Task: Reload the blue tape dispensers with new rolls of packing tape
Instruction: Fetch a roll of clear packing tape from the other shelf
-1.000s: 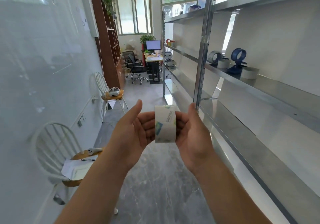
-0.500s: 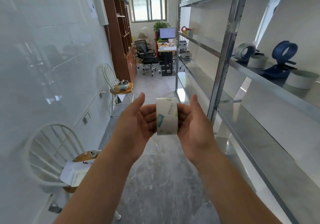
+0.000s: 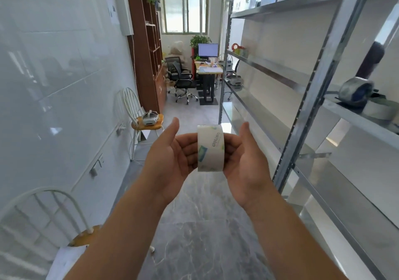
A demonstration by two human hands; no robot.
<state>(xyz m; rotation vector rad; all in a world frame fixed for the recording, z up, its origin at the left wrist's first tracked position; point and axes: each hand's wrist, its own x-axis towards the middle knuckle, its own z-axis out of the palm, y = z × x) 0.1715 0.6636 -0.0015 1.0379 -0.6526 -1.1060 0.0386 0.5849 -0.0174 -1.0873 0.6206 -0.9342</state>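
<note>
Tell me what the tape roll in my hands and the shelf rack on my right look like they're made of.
The tape roll looks like glossy clear plastic film under a printed paper wrapper, judging by its sheen and green logo. The shelf rack looks like bare galvanized steel: dull silver, with punched holes along its upright.

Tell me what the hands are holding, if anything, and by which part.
A new roll of packing tape, held between the left hand and right hand. The fingers press its two flat sides, with the printed outer band facing the camera.
</note>
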